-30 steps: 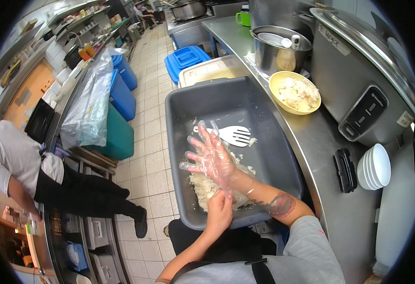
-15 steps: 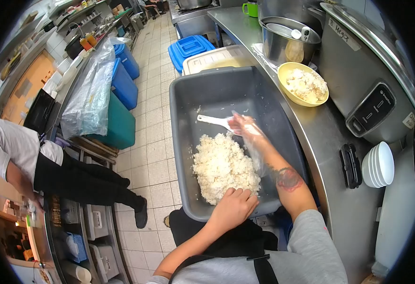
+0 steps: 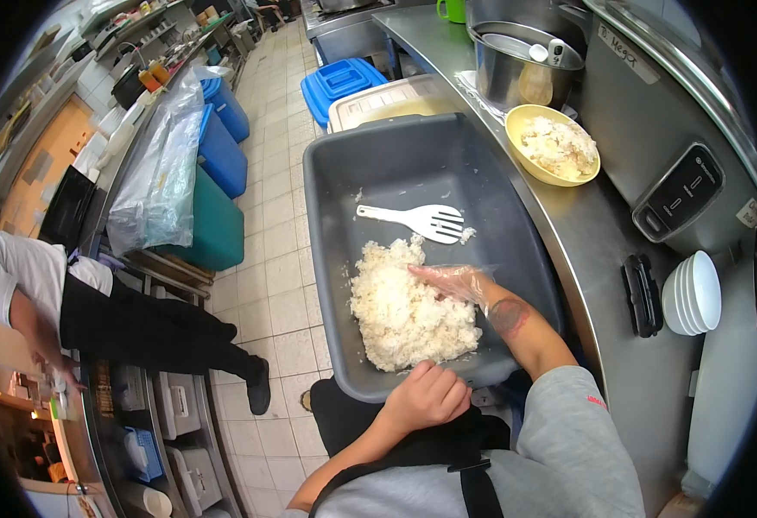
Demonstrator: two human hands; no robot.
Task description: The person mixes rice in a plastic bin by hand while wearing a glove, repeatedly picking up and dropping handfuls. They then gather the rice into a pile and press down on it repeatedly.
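Note:
A mound of cooked white rice (image 3: 395, 315) lies in the near part of a deep grey plastic tub (image 3: 331, 259). My right hand (image 3: 460, 283), in a clear loose plastic glove, presses into the right side of the mound. Its fingers stretch out to the left, some partly sunk in the rice. My bare left hand (image 3: 430, 397) is curled over the tub's near rim, fingers folded. Beyond the rice, a white slotted rice paddle (image 3: 434, 223) rests flat on the tub floor, its handle pointing left.
On the steel counter (image 3: 568, 250) at right stand a yellow bowl of rice (image 3: 555, 147), a large cooker (image 3: 680, 129), a metal pot (image 3: 516, 73) and stacked white bowls (image 3: 691, 293). Blue bins (image 3: 223, 151) line the tiled aisle. A co-worker (image 3: 128, 319) stands at left.
My right hand has come back from the paddle to the rice, leaving the paddle's slotted head uncovered. My left hand stays at the near rim. The view has shifted slightly.

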